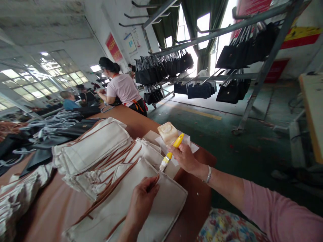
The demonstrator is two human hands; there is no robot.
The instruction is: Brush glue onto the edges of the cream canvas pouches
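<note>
My right hand (186,158) is closed around a yellow-handled paintbrush (178,141), whose pale bristles point down toward my left hand. A thin brown strip (154,180) is pinched between the fingers and thumb of my left hand (143,198), close to the bristle tip. Beneath both hands lies a white bag panel (169,195) with brown edging. Just beyond the brush sits a small cream-coloured open container (168,132) on white paper sheets (194,147). Whether the bristles touch the strip I cannot tell.
More white bag pieces (93,144) are stacked on the brown table (65,198). Black bags with grey handles (63,129) lie farther left. A co-worker (123,87) stands at the far table edge. Metal racks (262,70) hung with black bags (232,55) stand across the floor.
</note>
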